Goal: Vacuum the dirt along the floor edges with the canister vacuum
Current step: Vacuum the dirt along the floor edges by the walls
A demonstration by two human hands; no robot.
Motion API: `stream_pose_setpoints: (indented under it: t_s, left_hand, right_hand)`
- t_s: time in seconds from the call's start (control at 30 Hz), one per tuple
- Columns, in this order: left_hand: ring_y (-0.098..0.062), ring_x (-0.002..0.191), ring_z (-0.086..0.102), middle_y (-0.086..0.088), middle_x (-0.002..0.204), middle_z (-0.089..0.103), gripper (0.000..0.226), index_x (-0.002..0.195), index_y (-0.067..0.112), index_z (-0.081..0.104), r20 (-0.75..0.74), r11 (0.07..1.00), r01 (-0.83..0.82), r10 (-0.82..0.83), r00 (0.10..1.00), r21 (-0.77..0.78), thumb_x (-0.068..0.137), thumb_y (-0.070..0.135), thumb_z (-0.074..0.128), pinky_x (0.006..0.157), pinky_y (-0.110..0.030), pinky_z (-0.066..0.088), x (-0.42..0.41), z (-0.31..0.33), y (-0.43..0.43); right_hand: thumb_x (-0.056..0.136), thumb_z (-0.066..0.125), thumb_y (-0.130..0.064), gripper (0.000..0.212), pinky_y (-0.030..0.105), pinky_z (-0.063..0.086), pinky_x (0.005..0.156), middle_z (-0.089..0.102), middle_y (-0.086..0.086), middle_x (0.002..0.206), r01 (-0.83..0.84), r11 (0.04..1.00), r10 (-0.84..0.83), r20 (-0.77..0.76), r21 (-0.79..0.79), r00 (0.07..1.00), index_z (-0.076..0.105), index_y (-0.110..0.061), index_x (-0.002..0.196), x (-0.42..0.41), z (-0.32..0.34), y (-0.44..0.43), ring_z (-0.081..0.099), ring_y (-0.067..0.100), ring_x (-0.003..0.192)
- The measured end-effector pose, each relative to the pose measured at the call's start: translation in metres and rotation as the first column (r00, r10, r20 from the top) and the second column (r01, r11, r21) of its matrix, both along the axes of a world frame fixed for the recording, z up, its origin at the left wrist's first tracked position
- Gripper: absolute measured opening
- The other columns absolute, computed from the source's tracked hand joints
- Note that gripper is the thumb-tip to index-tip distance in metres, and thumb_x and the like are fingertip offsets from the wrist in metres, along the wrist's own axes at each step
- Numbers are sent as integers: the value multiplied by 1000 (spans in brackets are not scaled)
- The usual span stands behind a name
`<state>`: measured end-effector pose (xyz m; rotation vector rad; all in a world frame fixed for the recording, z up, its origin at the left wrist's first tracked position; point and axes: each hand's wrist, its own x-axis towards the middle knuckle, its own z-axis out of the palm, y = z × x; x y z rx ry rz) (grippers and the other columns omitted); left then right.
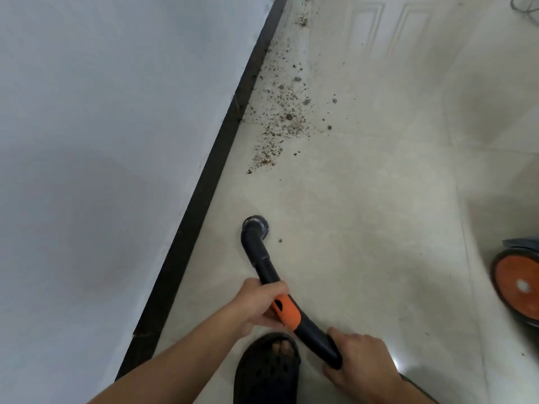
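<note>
A black curved vacuum wand (pixel 264 265) with an orange slider (pixel 286 312) ends in a round brush nozzle (pixel 255 225) resting on the pale tiled floor, close to the black skirting (pixel 204 182). My left hand (pixel 258 304) grips the wand just above the orange part. My right hand (pixel 360 360) holds the wand's lower end near the hose. Brown dirt and small pebbles (pixel 281 115) are scattered along the skirting, farther ahead of the nozzle. A single crumb (pixel 280 240) lies just right of the nozzle.
The white wall (pixel 102 141) fills the left side. The canister vacuum's orange wheel (pixel 517 287) shows at the right edge. My foot in a black sandal (pixel 267 371) stands below the hands. A door reflects in the glossy tiles (pixel 388 33).
</note>
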<state>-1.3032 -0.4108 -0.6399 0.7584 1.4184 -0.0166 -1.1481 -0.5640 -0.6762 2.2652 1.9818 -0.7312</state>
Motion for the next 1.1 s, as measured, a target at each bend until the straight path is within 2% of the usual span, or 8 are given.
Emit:
stream_pose_setpoints:
  t_s: [0.13, 0.23, 0.37, 0.47, 0.6, 0.7, 0.77, 1.1]
  left_hand:
    - [-31, 71, 66, -19, 84, 66, 30, 101, 0, 59, -16, 992, -70, 72, 997, 102, 87, 24, 68, 70, -48, 60, 9, -7, -4]
    - [-31, 73, 67, -22, 94, 66, 41, 114, -3, 52, -25, 989, -63, 67, 997, 136, 87, 22, 68, 58, -43, 60, 19, -5, -9]
    - [-32, 75, 70, -24, 100, 66, 38, 115, -2, 50, -16, 997, -20, 22, 1000, 78, 87, 16, 67, 51, -38, 58, 37, -1, -45]
    - [-34, 82, 70, -24, 103, 66, 37, 114, -1, 49, -29, 999, -37, 38, 999, 35, 86, 15, 67, 57, -42, 60, 46, -8, -69]
    - [-34, 83, 69, -25, 103, 65, 38, 114, -2, 50, -29, 997, -62, 64, 998, 52, 86, 15, 68, 55, -41, 60, 52, -11, -57]
    - [-34, 78, 68, -26, 102, 65, 41, 117, -4, 49, -37, 992, -80, 84, 996, 102, 88, 18, 68, 52, -39, 58, 49, -7, -24]
    - [-33, 77, 68, -24, 100, 66, 42, 118, -5, 50, -49, 986, -95, 102, 994, 138, 89, 21, 67, 53, -38, 58, 46, -6, 0]
    - [-26, 75, 65, -16, 90, 65, 37, 115, -2, 54, -37, 955, -164, 178, 983, 246, 92, 25, 65, 53, -35, 55, 39, -8, 120]
  right_hand:
    - [67, 33, -66, 56, 32, 31, 64, 71, 2, 92, 13, 1000, -13, -32, -2, 999, 55, -25, 98, 9, 0, -22, 67, 27, 89]
    - [73, 42, -62, 45, 31, 31, 63, 70, 2, 90, 10, 1000, -10, -4, 28, 1000, 54, -26, 97, 19, 7, -35, 67, 25, 87]
    - [55, 48, -62, 34, 24, 18, 43, 54, -8, 45, 3, 999, -5, 54, 38, 999, 52, -29, 62, 36, 6, -73, 54, 14, 37]
    - [51, 46, -63, 33, 23, 14, 41, 48, -10, 39, 27, 1000, -28, 54, 14, 998, 51, -31, 57, 46, 4, -93, 48, 11, 30]
    - [56, 48, -59, 30, 24, 19, 44, 55, -10, 48, 12, 1000, -12, 44, 2, 999, 55, -31, 64, 47, 4, -78, 56, 12, 39]
    - [83, 53, -50, 28, 30, 31, 63, 68, -6, 92, 28, 1000, -28, 3, -10, 1000, 55, -29, 101, 40, 6, -43, 67, 20, 87]
    - [89, 51, -46, 28, 31, 32, 68, 67, -4, 107, 54, 997, -55, -28, -53, 998, 50, -29, 112, 33, 9, -14, 64, 22, 99]
    - [84, 56, -40, 19, 29, 36, 63, 55, -7, 83, 82, 994, -86, -54, -76, 995, 44, -29, 94, 20, 10, 118, 54, 18, 75]
